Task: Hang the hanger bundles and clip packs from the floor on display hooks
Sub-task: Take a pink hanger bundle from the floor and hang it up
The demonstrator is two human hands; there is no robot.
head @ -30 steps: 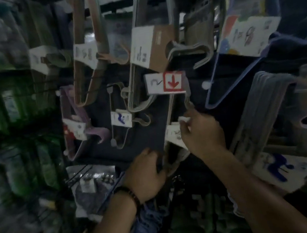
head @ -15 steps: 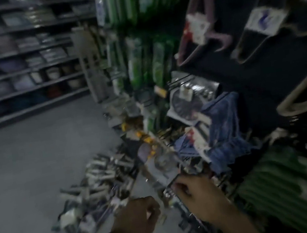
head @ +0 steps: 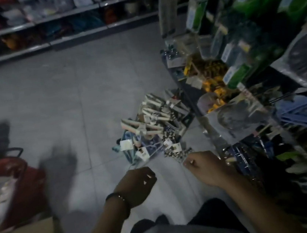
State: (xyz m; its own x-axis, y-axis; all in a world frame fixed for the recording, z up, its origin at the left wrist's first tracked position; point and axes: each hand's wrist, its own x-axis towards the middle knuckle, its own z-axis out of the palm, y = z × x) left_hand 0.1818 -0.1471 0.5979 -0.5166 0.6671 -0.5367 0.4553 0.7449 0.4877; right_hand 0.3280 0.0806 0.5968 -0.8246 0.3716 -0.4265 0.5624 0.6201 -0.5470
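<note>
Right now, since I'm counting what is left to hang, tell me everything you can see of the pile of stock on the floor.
The loose pile of hanger bundles and clip packs lies on the grey tiled floor, against the foot of the display rack. Cream plastic-looking bundles lie crosswise on top, pale blue ones lower left, clear clip packs with white cards nearest. The left hand and right hand hover at its near edge; contact is unclear.

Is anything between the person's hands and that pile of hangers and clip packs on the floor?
Nothing visible does. The left hand and right hand hover just short of the pile; the nearest clip pack lies beside the right hand.
</note>
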